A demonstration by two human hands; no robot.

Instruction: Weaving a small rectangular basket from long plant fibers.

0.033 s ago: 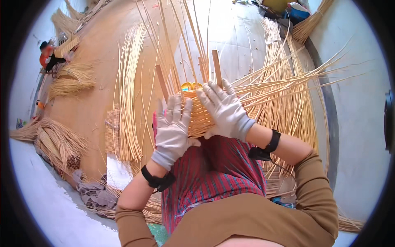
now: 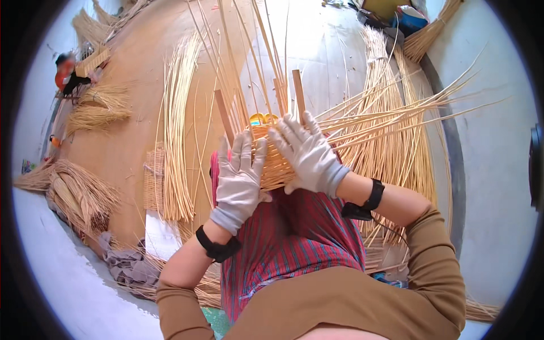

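A woven cane basket piece (image 2: 267, 164) rests on my striped-cloth lap (image 2: 294, 243), long stakes rising from its far edge among flat wooden slats (image 2: 298, 90). My gloved left hand (image 2: 235, 181) lies along its left side, fingers stretched and pointing away from me, thumb near the lower edge. My gloved right hand (image 2: 309, 158) lies across its right part with fingers spread, thumb down by the lower edge. Both touch the weave and partly hide it. Loose canes (image 2: 408, 113) fan out to the right. A yellow object (image 2: 256, 120) shows just beyond the weave.
Long cane bundles lie on the floor at left (image 2: 180, 124) and right (image 2: 374, 73). Coiled bundles (image 2: 85, 195), a woven mat (image 2: 154, 173) and grey cloth (image 2: 130, 266) are at the left. Bags (image 2: 405, 20) sit at the back right, beside the pale wall (image 2: 496, 170).
Both hands have shifted very slightly, the left wrist a little to the right and the right fingertips a little to the left. They remain on the weave.
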